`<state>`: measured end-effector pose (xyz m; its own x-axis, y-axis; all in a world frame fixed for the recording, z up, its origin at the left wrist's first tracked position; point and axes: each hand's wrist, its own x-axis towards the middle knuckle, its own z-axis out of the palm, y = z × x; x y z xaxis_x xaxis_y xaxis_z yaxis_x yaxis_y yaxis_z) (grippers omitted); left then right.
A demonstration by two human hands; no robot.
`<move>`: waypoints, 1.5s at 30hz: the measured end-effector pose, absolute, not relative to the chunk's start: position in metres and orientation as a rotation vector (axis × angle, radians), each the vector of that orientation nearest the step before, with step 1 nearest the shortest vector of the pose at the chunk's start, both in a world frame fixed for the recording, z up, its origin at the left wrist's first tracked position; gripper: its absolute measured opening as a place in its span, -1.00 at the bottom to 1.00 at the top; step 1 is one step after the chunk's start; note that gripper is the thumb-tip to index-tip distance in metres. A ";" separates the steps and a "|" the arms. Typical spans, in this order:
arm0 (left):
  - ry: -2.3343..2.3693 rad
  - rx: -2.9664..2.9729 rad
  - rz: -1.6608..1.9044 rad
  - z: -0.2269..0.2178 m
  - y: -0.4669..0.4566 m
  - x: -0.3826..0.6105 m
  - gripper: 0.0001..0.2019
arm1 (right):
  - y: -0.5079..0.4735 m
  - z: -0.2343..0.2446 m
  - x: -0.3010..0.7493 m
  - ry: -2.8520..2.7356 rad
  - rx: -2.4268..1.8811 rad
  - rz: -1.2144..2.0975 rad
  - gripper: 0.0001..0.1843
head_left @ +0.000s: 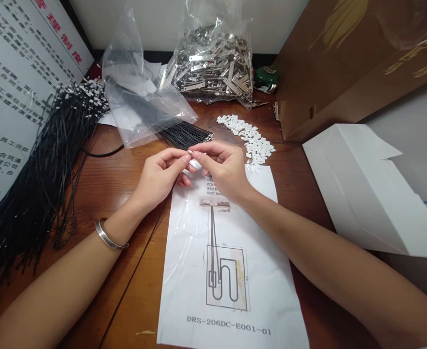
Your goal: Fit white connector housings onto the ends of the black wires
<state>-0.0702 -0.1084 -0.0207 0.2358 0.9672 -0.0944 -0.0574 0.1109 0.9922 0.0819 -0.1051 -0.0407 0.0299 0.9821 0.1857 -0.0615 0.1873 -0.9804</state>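
Observation:
My left hand (162, 177) and my right hand (222, 167) meet above the top of a drawing sheet (231, 271) in a clear sleeve. Both pinch one small pale piece (190, 153) between thumb and forefinger; it is too small to name. A silver bangle (108, 236) sits on my left wrist. Just beyond my fingertips lie a bundle of thin black wires (184, 134) and a scatter of small white plastic parts (251, 138).
A large heap of black wires with white ends (42, 174) fills the left side. A clear bag (144, 104) and a bag of metal clips (213, 68) sit at the back. A brown carton (344, 63) and a white box (369, 194) stand on the right.

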 end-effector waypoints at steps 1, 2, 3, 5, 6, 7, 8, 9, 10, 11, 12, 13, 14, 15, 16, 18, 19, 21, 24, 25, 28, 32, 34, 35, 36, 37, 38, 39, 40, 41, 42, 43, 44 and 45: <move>1.038 1.187 0.997 -0.021 -0.108 -0.070 -0.78 | -0.105 -0.041 0.082 -1.226 -1.036 1.092 -0.87; 1.046 1.188 1.000 -0.021 -0.108 -0.070 -0.79 | -0.105 -0.041 0.082 -1.224 -1.039 1.099 -0.87; 1.053 1.188 1.004 -0.021 -0.109 -0.070 -0.80 | -0.105 -0.041 0.081 -1.220 -1.041 1.104 -0.87; 1.065 1.195 1.021 -0.021 -0.109 -0.069 -0.82 | -0.105 -0.041 0.081 -1.210 -1.046 1.109 -0.88; 1.071 1.205 1.035 -0.021 -0.110 -0.069 -0.83 | -0.105 -0.041 0.080 -1.203 -1.046 1.109 -0.88; 1.079 1.223 1.052 -0.022 -0.110 -0.069 -0.84 | -0.105 -0.041 0.080 -1.197 -1.044 1.107 -0.89; 1.088 1.246 1.070 -0.022 -0.111 -0.068 -0.84 | -0.105 -0.041 0.080 -1.192 -1.042 1.102 -0.89; 1.100 1.272 1.089 -0.022 -0.112 -0.068 -0.85 | -0.105 -0.042 0.080 -1.191 -1.039 1.094 -0.90; 1.113 1.301 1.102 -0.022 -0.113 -0.067 -0.85 | -0.105 -0.042 0.080 -1.194 -1.037 1.082 -0.91; 1.125 1.327 1.115 -0.022 -0.114 -0.067 -0.86 | -0.105 -0.042 0.080 -1.201 -1.037 1.066 -0.92; 1.136 1.351 1.123 -0.022 -0.114 -0.066 -0.87 | -0.105 -0.042 0.080 -1.211 -1.040 1.049 -0.93; 1.145 1.372 1.132 -0.023 -0.115 -0.066 -0.87 | -0.105 -0.042 0.080 -1.222 -1.045 1.031 -0.94; 1.151 1.391 1.140 -0.023 -0.115 -0.066 -0.88 | -0.105 -0.042 0.080 -1.232 -1.052 1.015 -0.95; 1.155 1.408 1.146 -0.023 -0.115 -0.066 -0.89 | -0.105 -0.042 0.080 -1.243 -1.058 1.003 -0.95; 1.159 1.422 1.148 -0.023 -0.116 -0.066 -0.89 | -0.106 -0.042 0.080 -1.252 -1.062 0.994 -0.95; 1.164 1.442 1.150 -0.024 -0.116 -0.066 -0.89 | -0.106 -0.041 0.080 -1.264 -1.064 0.987 -0.95; 1.167 1.448 1.150 -0.024 -0.116 -0.066 -0.88 | -0.106 -0.041 0.080 -1.267 -1.064 0.988 -0.94; 1.169 1.463 1.158 -0.024 -0.115 -0.067 -0.88 | -0.107 -0.040 0.079 -1.262 -1.067 0.997 -0.93; 1.160 1.492 1.178 -0.026 -0.115 -0.067 -0.87 | -0.107 -0.039 0.079 -1.241 -1.070 1.025 -0.92; 1.157 1.499 1.184 -0.026 -0.115 -0.067 -0.87 | -0.107 -0.038 0.078 -1.235 -1.068 1.037 -0.92; 1.159 1.507 1.190 -0.027 -0.114 -0.067 -0.88 | -0.107 -0.038 0.078 -1.226 -1.065 1.056 -0.91; 1.170 1.534 1.188 -0.029 -0.113 -0.068 -0.86 | -0.107 -0.037 0.079 -1.234 -1.080 1.052 -0.91; 1.180 1.566 1.182 -0.030 -0.112 -0.069 -0.86 | -0.107 -0.037 0.079 -1.244 -1.094 1.050 -0.91; 1.186 1.585 1.178 -0.030 -0.112 -0.070 -0.85 | -0.107 -0.037 0.079 -1.252 -1.102 1.049 -0.91; 1.194 1.612 1.173 -0.031 -0.112 -0.070 -0.85 | -0.108 -0.037 0.079 -1.261 -1.110 1.045 -0.91; 1.205 1.646 1.172 -0.032 -0.112 -0.071 -0.85 | -0.108 -0.037 0.079 -1.272 -1.118 1.037 -0.91; 1.217 1.685 1.173 -0.032 -0.112 -0.072 -0.85 | -0.108 -0.037 0.078 -1.283 -1.126 1.027 -0.91; 1.227 1.723 1.174 -0.033 -0.112 -0.072 -0.86 | -0.109 -0.037 0.078 -1.294 -1.134 1.014 -0.91; 1.235 1.755 1.176 -0.034 -0.112 -0.072 -0.86 | -0.109 -0.038 0.078 -1.305 -1.140 0.999 -0.91; 1.240 1.774 1.176 -0.034 -0.112 -0.073 -0.87 | -0.109 -0.038 0.078 -1.316 -1.143 0.983 -0.91; 1.240 1.774 1.172 -0.034 -0.112 -0.073 -0.87 | -0.110 -0.039 0.078 -1.327 -1.144 0.968 -0.91; 1.234 1.757 1.165 -0.035 -0.112 -0.074 -0.86 | -0.110 -0.039 0.078 -1.344 -1.142 0.952 -0.90; 1.221 1.730 1.156 -0.034 -0.111 -0.074 -0.85 | -0.110 -0.040 0.078 -1.367 -1.141 0.926 -0.90; 1.204 1.701 1.145 -0.034 -0.111 -0.075 -0.85 | -0.111 -0.041 0.078 -1.401 -1.139 0.885 -0.90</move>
<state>-0.0748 -0.1108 -0.0343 0.1594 0.9568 0.2433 0.2908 -0.2811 0.9146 0.0785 -0.1107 -0.0408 0.0314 0.9610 0.2748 0.1647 0.2662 -0.9497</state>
